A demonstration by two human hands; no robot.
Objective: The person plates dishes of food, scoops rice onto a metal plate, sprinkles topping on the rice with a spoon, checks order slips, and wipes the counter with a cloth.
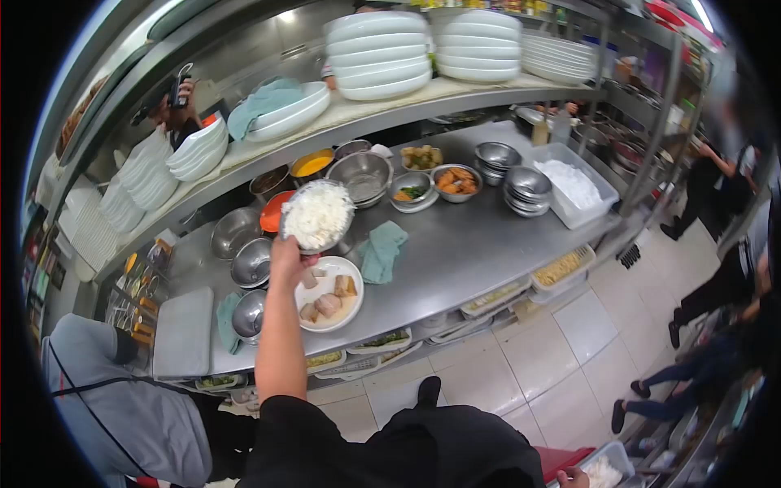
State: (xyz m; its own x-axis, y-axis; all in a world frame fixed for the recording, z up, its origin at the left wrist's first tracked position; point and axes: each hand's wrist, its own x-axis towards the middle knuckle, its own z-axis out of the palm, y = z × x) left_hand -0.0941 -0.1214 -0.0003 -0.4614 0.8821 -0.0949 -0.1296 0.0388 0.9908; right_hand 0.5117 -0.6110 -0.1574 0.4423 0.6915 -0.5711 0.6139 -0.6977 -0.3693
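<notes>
My left hand point(290, 259) is closed on the rim of a metal bowl point(351, 229) heaped with what looks like white rice point(318, 213). I hold it above the steel counter, just behind a white plate point(332, 324) with several pale chunks of food point(329, 305). A green cloth point(384, 251) lies to the right of that plate. At the bottom edge, my right hand point(574, 478) is partly cut off, with its fingers curled. Beside it is a clear container point(622, 460) of white food; whether the hand grips anything is hidden.
Metal bowls point(252, 260) crowd the counter's left side. Farther back are a bowl of orange food point(456, 182), stacked bowls point(527, 191) and a white tub point(579, 189). Plates stand on the overhead shelf point(455, 91). A person in grey point(130, 398) is close at left; others stand at right.
</notes>
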